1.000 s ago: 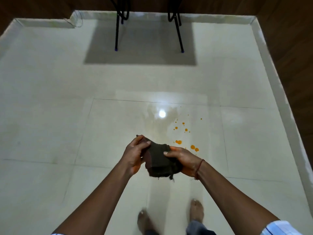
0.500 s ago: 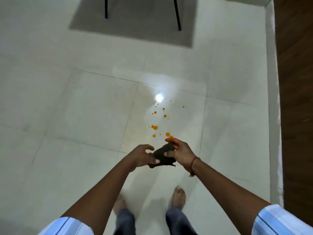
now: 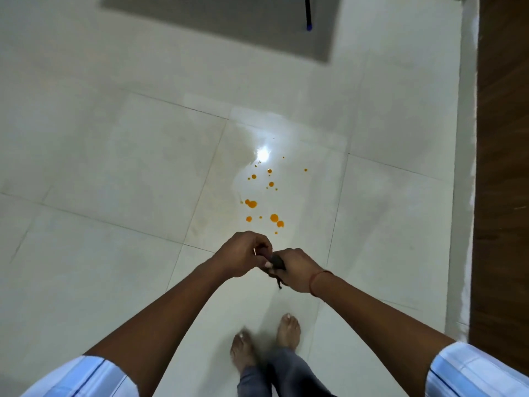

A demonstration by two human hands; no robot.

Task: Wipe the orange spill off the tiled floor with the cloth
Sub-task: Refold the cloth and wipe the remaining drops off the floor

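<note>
While the scattered orange droplet spill [image 3: 259,202] is sitting untouched on the glossy pale tiled floor [image 3: 114,167], its long axis running twelve to six, both hands are meeting at its six o'clock. The right hand [image 3: 297,270] is gripping the bunched dark cloth [image 3: 277,263], mostly hidden, one thread dangling toward six; the curled left hand [image 3: 243,253] is pinching its edge.

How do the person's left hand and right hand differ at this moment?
The right hand is closed around the dark crumpled cloth; the left hand only pinches its edge with the fingertips. The right hand's wrist carries a red thread; the left hand's wrist is bare. Both are raised above the tiled floor, short of the orange spill.
</note>
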